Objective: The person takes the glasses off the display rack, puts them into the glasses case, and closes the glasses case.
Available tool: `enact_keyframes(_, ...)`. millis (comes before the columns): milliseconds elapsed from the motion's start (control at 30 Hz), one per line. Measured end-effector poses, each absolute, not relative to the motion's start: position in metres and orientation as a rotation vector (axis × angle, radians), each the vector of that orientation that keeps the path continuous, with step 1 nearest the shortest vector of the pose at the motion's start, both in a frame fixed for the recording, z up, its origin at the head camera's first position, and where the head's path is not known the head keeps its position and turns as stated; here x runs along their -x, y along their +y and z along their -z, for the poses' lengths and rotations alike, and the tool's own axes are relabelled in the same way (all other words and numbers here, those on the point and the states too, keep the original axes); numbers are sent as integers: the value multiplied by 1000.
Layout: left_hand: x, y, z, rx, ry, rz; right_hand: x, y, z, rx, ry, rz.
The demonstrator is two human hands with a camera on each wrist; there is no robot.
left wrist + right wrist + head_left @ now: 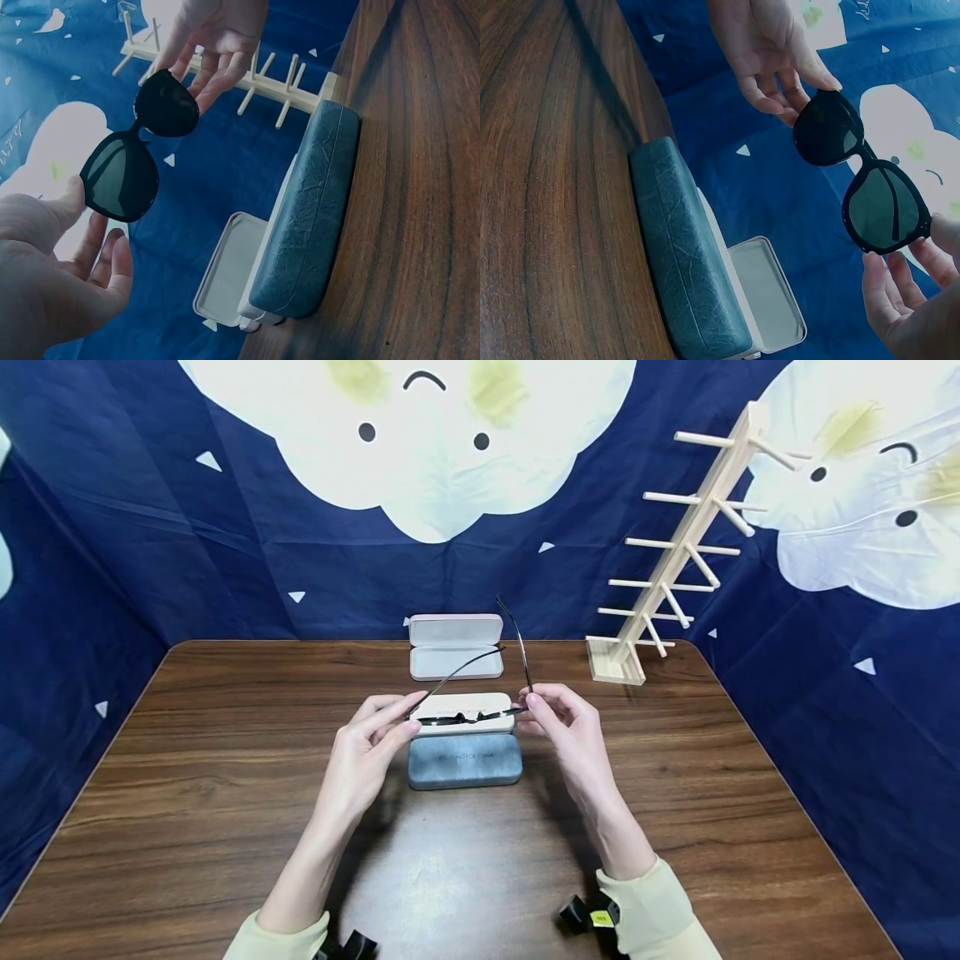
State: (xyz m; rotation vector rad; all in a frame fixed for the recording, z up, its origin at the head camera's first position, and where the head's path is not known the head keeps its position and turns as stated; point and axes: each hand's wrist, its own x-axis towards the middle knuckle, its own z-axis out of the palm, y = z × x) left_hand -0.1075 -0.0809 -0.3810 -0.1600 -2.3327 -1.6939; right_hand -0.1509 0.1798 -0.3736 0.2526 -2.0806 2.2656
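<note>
pale yellow sleeves with black wrist straps, one bearing a yellow tag.

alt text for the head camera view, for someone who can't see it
Two hands hold a pair of dark sunglasses, arms unfolded, by the frame's ends: left hand, right hand. Under them a blue-grey case lies open on a wooden table; behind are a pink open case and wooden peg rack.

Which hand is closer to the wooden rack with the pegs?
Right. The right hand, holding one end of the sunglasses, is on the side of the wooden peg rack. The left hand holds the other end, farther from it.
</note>
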Motion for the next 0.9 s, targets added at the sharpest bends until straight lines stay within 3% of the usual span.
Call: enact_keyframes(900,107,-78,382,206,-2351,1693,153,181,374,-226,-2107,-2259)
